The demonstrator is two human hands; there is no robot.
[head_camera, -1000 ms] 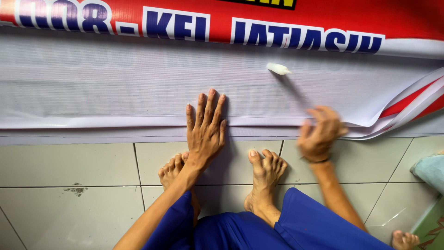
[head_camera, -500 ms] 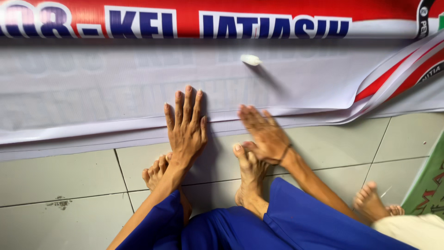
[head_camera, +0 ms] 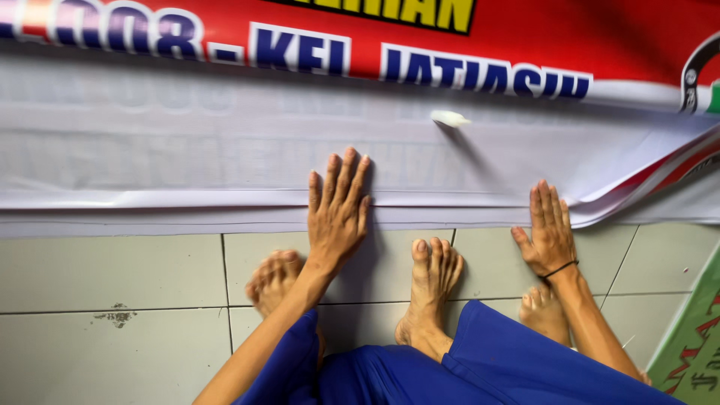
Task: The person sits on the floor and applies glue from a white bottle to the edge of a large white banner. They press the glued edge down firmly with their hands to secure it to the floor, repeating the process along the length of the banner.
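A large vinyl banner lies on the tiled floor, its white back folded over a red strip with lettering. My left hand lies flat, fingers spread, on the banner's folded near edge. Further right, my right hand, with a black band at the wrist, is pressed flat where that edge meets the tile. Neither hand holds anything. My bare feet stand on the tiles just below the edge, between blue trouser legs.
A small white lump sits on the banner above my hands. Another person's bare foot shows beside my right forearm. A green patterned mat lies at the lower right. Pale floor tiles spread to the left.
My right hand went from curled at the banner edge, in toward my left hand, then back out right, now lying flat. My left hand stayed pressed on the fold.
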